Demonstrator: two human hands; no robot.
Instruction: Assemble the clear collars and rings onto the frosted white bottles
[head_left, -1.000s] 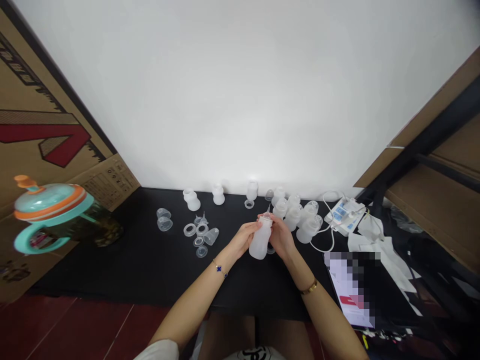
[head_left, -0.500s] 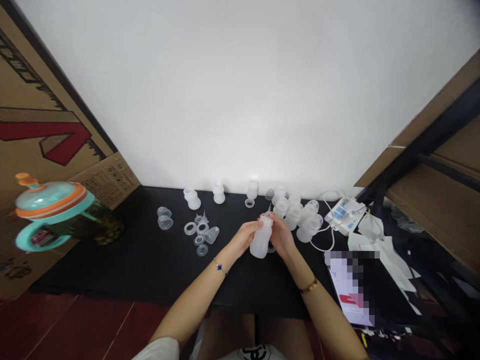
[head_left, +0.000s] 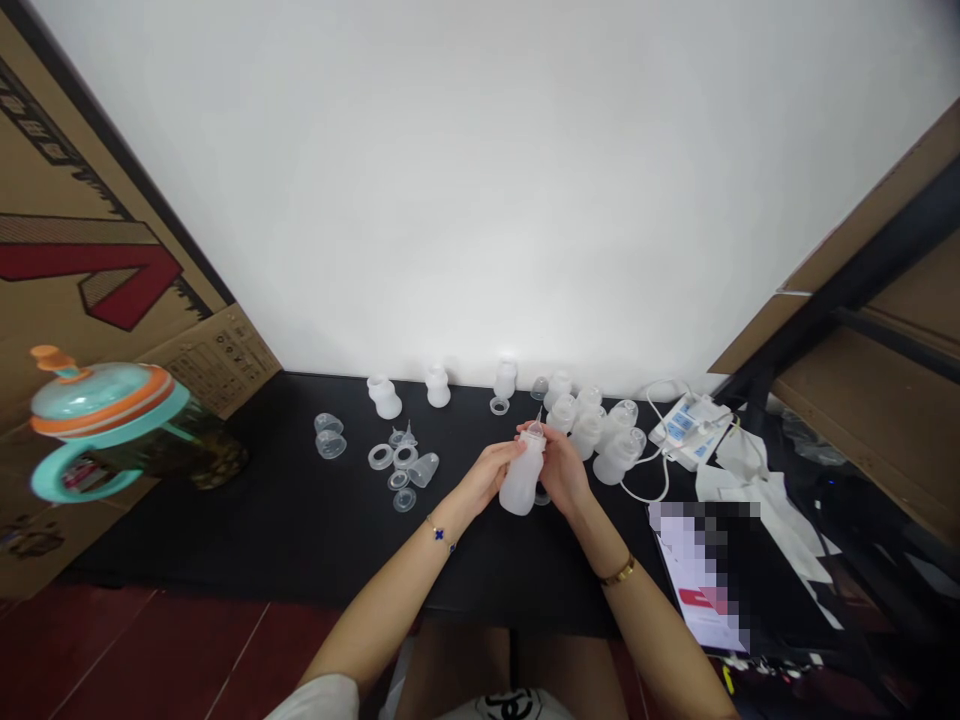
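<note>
A white translucent baby bottle point(head_left: 520, 484) with a clear nipple point(head_left: 536, 425) on top is tilted between my hands. My left hand point(head_left: 489, 470) is closed around its side near the neck. On the other side, my right hand point(head_left: 562, 468) has its fingers at the collar and neck, closed on the bottle. Part of a clear cap point(head_left: 543, 496) shows on the table behind the bottle. To the left lie several collar rings point(head_left: 381, 457), nipples point(head_left: 405, 436) and a clear cap point(head_left: 424, 470). Two more clear caps point(head_left: 330, 444) lie farther left.
Several capped bottles point(head_left: 616, 458) stand at the right. Open bottles point(head_left: 385, 398) line the wall side. A power strip point(head_left: 690, 430) with white cables, papers point(head_left: 784, 515) and a tablet-like screen point(head_left: 694, 590) occupy the right. A large teal-handled jug point(head_left: 112, 430) stands left by a cardboard box point(head_left: 67, 190).
Both hands keep hold of the bottle in nearly the same place. My fingers at the collar have shifted only slightly. The other things lie unmoved.
</note>
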